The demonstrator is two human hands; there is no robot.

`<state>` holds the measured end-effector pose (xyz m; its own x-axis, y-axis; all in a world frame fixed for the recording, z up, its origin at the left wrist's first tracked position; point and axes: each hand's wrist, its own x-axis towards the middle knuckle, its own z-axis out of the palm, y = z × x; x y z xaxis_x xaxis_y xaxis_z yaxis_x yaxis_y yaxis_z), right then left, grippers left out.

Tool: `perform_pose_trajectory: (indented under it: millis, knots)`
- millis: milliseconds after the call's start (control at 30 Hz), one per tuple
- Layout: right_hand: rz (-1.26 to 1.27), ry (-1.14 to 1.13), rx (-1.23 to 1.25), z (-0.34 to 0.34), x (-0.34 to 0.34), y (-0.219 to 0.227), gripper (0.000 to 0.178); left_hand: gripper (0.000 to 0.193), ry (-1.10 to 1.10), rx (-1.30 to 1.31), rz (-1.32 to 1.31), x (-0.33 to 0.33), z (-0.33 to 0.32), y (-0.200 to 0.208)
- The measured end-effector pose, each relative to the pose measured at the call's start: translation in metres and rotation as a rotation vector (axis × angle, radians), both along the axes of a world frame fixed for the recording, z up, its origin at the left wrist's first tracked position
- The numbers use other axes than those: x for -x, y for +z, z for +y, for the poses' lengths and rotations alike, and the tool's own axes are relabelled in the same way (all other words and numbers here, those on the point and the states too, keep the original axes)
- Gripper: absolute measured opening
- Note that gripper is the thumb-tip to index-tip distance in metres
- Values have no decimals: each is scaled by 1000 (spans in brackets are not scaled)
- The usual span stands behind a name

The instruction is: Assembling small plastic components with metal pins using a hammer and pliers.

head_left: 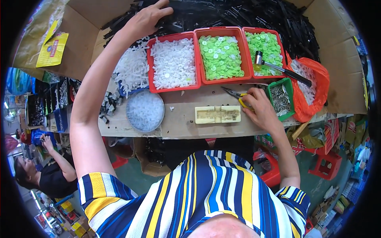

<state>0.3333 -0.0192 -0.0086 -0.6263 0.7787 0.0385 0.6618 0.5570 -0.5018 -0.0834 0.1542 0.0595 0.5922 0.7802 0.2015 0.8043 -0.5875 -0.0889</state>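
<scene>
My left hand (149, 18) reaches to the far side of the table, over a heap of long black plastic strips (222, 14). Its fingers are stretched out and apart, and nothing shows in them. At the near right, the fingers of my right hand (260, 110) close round the yellow handles of a pair of pliers (238, 95), whose jaws point to the far left. Just left of that hand lies a cream-coloured rectangular block fixture (201, 115) with a slot along its middle; no part sits visibly in it.
Red bins hold white plastic pieces (174, 63) and green round pieces (220, 55). A hammer (283, 70) rests across the right bin. Nearby are a green tray of metal pins (280, 99), an orange bag (320, 87) and a round tub (145, 111). Another person (51, 166) sits at far left.
</scene>
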Motion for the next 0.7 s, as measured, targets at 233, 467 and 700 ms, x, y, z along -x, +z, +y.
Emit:
perform_pose_trajectory:
  millis: [233,467,700]
  knots:
    - [-26,-2,-26,-1,0,-2,28,43,-289,-101,155,-51,-85,-1]
    - [-123,13,-21,0,2,6,28,73,-132,37,281,-52,-107,-13]
    - [156,33,-280,30,44,42,18,84,-111,-16,325,-52,-135,-2]
